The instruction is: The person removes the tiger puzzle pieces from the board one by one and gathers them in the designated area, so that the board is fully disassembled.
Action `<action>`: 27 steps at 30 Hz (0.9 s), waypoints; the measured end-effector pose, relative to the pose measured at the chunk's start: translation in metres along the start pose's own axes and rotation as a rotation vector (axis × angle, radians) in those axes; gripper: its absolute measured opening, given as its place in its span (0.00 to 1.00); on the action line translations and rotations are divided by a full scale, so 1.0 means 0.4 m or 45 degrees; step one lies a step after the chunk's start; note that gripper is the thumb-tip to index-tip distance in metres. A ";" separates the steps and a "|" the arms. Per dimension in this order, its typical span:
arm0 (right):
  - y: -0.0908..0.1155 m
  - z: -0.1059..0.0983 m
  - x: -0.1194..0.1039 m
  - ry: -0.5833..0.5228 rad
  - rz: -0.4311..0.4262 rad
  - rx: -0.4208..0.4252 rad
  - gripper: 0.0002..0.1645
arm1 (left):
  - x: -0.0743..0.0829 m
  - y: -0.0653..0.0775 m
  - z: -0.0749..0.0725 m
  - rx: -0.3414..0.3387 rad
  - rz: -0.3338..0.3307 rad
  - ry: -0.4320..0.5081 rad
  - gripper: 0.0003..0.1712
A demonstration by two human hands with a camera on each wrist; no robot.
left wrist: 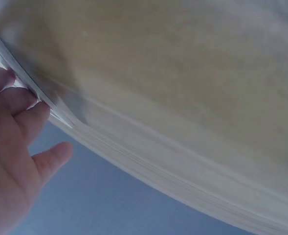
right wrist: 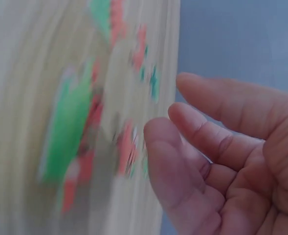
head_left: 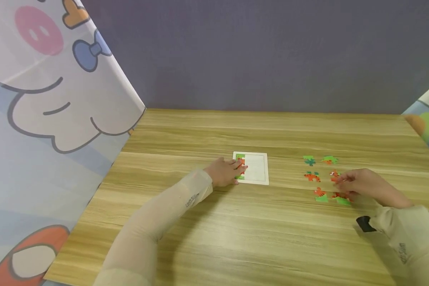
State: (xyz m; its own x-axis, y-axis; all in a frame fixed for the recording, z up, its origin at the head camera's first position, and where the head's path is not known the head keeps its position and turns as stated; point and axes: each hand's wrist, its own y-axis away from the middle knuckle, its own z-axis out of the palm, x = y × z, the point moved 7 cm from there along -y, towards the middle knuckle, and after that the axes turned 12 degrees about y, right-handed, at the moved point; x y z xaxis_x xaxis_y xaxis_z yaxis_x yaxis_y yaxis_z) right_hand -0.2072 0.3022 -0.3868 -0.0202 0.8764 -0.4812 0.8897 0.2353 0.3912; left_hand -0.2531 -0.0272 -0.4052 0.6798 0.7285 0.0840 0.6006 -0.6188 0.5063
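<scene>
A white square puzzle tray (head_left: 256, 169) lies mid-table in the head view, with a green and orange strip of jigsaw (head_left: 240, 156) along its left side. My left hand (head_left: 223, 172) rests on that left side, its fingers extended over the strip and partly hiding it. To the right, several loose jigsaw pieces lie spread out. Over the piece with an orange face (head_left: 334, 174) hovers my right hand (head_left: 366, 184), near the lower-right green and orange piece (head_left: 343, 200). In the right wrist view, its fingers are loosely bent with nothing visible between them.
The pieces lie on a wood-grain table (head_left: 236, 230). A grey panel (head_left: 254, 55) stands behind the far edge. Cartoon-printed cloth (head_left: 57, 131) hangs at the left, with more at the right.
</scene>
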 end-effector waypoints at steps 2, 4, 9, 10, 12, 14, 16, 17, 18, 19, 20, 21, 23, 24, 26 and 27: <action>-0.015 0.002 -0.031 -0.014 -0.028 -0.014 0.20 | 0.001 0.005 0.002 -0.015 0.012 0.019 0.42; -0.033 0.001 -0.060 0.004 -0.050 -0.021 0.20 | 0.001 0.011 0.005 -0.039 0.025 0.052 0.43; -0.071 -0.008 -0.115 0.077 -0.077 -0.021 0.25 | 0.001 0.028 0.009 -0.051 0.083 0.084 0.44; -0.078 -0.008 -0.125 0.091 -0.085 -0.010 0.26 | 0.002 0.031 0.010 -0.043 0.096 0.091 0.43; -0.095 -0.007 -0.145 0.109 -0.096 0.016 0.26 | 0.004 0.037 0.013 -0.034 0.119 0.118 0.43; -0.113 -0.001 -0.163 0.109 -0.114 0.049 0.25 | 0.007 0.042 0.015 -0.028 0.135 0.146 0.44; -0.130 0.007 -0.182 0.109 -0.154 0.073 0.25 | 0.012 0.045 0.018 -0.022 0.151 0.176 0.44; -0.138 0.012 -0.190 0.090 -0.161 0.073 0.24 | 0.014 0.046 0.019 -0.022 0.156 0.191 0.45; -0.144 0.016 -0.199 0.079 -0.171 0.075 0.24 | 0.017 0.046 0.020 -0.021 0.161 0.197 0.45; -0.151 0.020 -0.209 0.076 -0.185 0.079 0.24 | 0.018 0.047 0.020 -0.021 0.163 0.202 0.45; -0.156 0.024 -0.218 0.079 -0.196 0.082 0.24 | 0.019 0.047 0.022 -0.023 0.161 0.208 0.45; -0.162 0.027 -0.228 0.084 -0.209 0.088 0.23 | 0.019 0.047 0.022 -0.024 0.159 0.206 0.45; -0.170 0.033 -0.246 0.085 -0.229 0.100 0.21 | 0.018 0.047 0.024 -0.027 0.147 0.206 0.45; -0.175 0.035 -0.254 0.099 -0.247 0.114 0.20 | 0.017 0.046 0.025 -0.028 0.145 0.195 0.45; -0.185 0.042 -0.267 0.114 -0.272 0.130 0.17 | 0.014 0.044 0.027 -0.028 0.143 0.177 0.45; -0.191 0.045 -0.272 0.113 -0.291 0.134 0.16 | 0.013 0.043 0.028 -0.025 0.144 0.169 0.45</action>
State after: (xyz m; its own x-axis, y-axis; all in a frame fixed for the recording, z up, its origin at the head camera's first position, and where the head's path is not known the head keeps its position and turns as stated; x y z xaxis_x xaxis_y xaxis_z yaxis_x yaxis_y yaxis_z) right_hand -0.2647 0.1812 -0.3784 -0.2618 0.8401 -0.4750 0.8999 0.3904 0.1945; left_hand -0.2344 -0.0373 -0.4054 0.6801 0.6880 0.2532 0.5145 -0.6939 0.5038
